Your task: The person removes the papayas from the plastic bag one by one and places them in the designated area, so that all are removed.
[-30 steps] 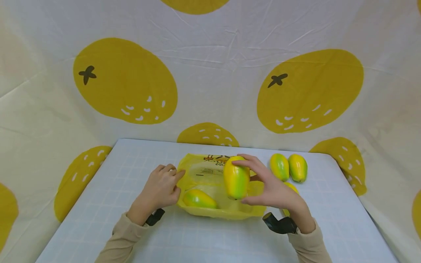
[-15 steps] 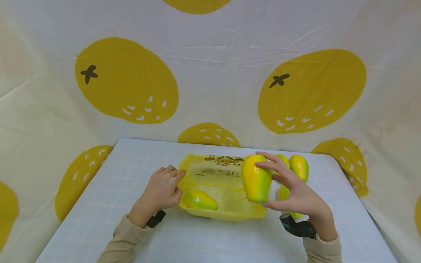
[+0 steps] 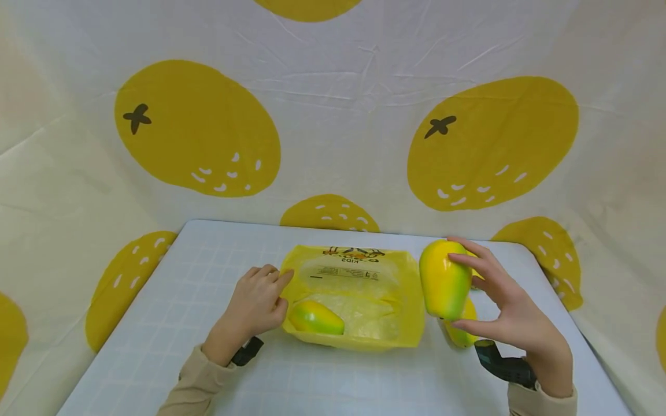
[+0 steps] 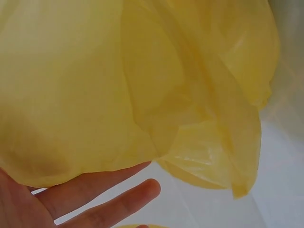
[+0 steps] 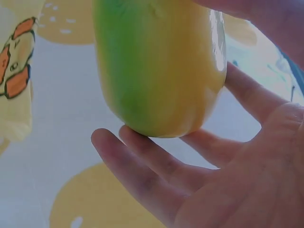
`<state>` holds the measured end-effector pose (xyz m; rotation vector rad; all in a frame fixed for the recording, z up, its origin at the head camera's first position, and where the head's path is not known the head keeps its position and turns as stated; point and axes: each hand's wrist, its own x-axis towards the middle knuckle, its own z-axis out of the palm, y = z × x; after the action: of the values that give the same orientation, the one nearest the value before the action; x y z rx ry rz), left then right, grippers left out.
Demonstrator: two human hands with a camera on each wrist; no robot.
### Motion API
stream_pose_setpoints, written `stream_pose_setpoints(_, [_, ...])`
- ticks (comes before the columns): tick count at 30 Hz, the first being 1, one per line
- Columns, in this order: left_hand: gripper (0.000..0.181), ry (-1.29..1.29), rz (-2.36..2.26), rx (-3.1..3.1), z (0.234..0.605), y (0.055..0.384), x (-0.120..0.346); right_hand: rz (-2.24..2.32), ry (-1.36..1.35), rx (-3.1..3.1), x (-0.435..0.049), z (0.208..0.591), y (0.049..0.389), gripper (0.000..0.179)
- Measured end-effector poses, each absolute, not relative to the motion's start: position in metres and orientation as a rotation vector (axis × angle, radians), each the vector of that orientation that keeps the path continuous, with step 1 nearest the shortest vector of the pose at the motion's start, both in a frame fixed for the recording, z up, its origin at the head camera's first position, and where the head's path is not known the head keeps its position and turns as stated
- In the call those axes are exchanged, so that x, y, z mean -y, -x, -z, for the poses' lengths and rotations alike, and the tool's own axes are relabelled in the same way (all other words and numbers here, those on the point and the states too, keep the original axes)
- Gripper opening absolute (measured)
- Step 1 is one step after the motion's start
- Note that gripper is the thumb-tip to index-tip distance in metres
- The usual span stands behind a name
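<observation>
My right hand (image 3: 512, 312) grips a yellow-green papaya (image 3: 442, 280) upright, its thumb under the lower end and its fingers on the upper side. In the right wrist view the papaya (image 5: 156, 71) hangs among the spread fingers. My left hand (image 3: 257, 297) is at the left rim of a yellow plastic bag (image 3: 411, 300), whose mouth gapes upward. Seen from the left wrist, straight fingers (image 4: 118, 206) touch the bag's edge, partly hidden behind the film. One papaya (image 3: 314, 318) lies inside the bag at the left.
Behind the right hand another papaya (image 3: 462, 338) lies on the table, and others there are mostly hidden by the hand and the held fruit. The pale checked table (image 3: 218, 248) ends at a fruit-printed cloth backdrop (image 3: 333, 144).
My right hand has carried the papaya rightward from over the bag to beyond its right rim, over the other papayas. The left hand stays at the bag's left rim.
</observation>
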<state>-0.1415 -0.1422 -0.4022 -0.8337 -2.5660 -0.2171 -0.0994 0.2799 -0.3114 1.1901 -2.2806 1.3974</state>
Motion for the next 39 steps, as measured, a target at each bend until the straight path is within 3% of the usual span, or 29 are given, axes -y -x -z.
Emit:
stream_pose_setpoints(10, [0.045, 0.804, 0.259, 2.564, 0.402, 0.14, 0.142, -1.469, -1.047, 2.188, -0.322, 0.325, 0.108, 0.121])
stream_pose_setpoints(29, [0.044, 0.795, 0.271, 2.58, 0.401, 0.138, 0.145, -1.125, -0.664, 2.353, -0.362, 0.33, 0.111, 0.125])
stream_pose_setpoints(39, [0.043, 0.796, 0.27, 2.566, 0.401, 0.138, 0.148, -1.084, -0.699, 2.345, -0.381, 0.333, 0.126, 0.127])
